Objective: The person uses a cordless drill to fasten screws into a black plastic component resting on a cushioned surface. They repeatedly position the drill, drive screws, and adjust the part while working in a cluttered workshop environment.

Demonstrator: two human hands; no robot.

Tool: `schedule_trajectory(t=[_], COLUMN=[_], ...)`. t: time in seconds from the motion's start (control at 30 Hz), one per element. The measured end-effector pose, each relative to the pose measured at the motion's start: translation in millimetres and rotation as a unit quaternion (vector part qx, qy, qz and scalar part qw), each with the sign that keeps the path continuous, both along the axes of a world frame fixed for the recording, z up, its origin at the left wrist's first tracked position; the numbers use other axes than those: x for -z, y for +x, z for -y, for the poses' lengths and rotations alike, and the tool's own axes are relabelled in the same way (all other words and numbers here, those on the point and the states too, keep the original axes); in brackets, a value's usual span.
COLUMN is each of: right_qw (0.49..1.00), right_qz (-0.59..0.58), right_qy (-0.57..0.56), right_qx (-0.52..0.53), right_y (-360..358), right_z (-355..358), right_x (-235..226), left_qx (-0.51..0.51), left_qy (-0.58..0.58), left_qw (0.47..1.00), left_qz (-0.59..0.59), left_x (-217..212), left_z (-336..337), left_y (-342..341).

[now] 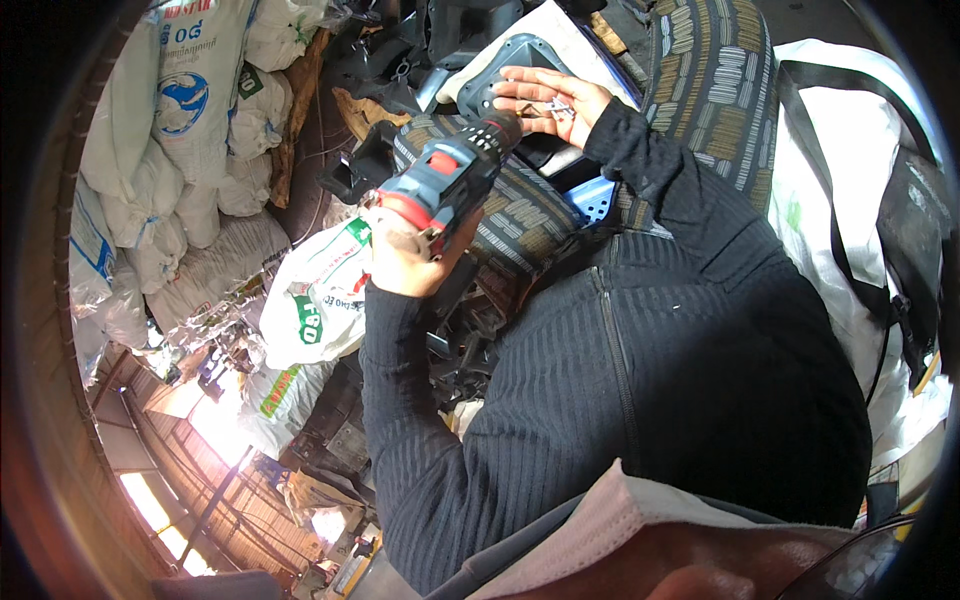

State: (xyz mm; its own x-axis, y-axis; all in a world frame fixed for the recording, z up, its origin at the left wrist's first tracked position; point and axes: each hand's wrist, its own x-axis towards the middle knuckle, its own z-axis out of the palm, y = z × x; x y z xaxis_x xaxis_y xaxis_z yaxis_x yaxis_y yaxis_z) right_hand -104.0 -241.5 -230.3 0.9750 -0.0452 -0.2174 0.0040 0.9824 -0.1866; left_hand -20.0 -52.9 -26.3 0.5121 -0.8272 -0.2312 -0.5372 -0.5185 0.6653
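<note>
A cordless drill [445,180], dark blue-grey with red parts, is in my left hand [415,255], whose fingers are wrapped round its grip. Its black chuck [492,135] points up and right, close to the fingers of my right hand [560,105]. That hand is palm up with the fingers stretched out, and several small silvery screws [560,108] lie in it. Just beyond the fingers, a grey-blue moulded plastic part [515,58] rests on a white piece [565,38]. The drill's tip is hard to make out against the hand.
Stuffed white sacks [200,120] are piled on the left. A printed white bag [320,290] lies below the drill. Black plastic parts [470,25] crowd the far side. A blue perforated piece [592,200] sits between my patterned trouser legs [700,90]. A large white bag [830,170] stands at right.
</note>
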Motion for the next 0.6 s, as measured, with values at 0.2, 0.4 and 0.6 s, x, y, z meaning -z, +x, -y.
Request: schedule_trajectory(t=[0.2,0.4,0.6], right_qw=[0.998,0.992,0.982], right_qz=[-0.039,-0.103,-0.091], right_qy=[-0.006,-0.015,-0.018], right_qx=[-0.047,-0.067,-0.164], right_y=[-5.7,-8.0,-16.8], right_z=[-7.3,-13.7,-18.0], right_x=[-3.2,-6.3,-5.4], left_qx=[-0.128,-0.097,0.053], left_qy=[0.057,0.102,0.101], left_qw=[0.986,0.988,0.989], left_qz=[-0.09,-0.069,0.09], left_x=[-12.8,-10.4,-6.2], left_z=[-9.6,-20.1,-37.4], left_y=[0.6,3.7,4.0])
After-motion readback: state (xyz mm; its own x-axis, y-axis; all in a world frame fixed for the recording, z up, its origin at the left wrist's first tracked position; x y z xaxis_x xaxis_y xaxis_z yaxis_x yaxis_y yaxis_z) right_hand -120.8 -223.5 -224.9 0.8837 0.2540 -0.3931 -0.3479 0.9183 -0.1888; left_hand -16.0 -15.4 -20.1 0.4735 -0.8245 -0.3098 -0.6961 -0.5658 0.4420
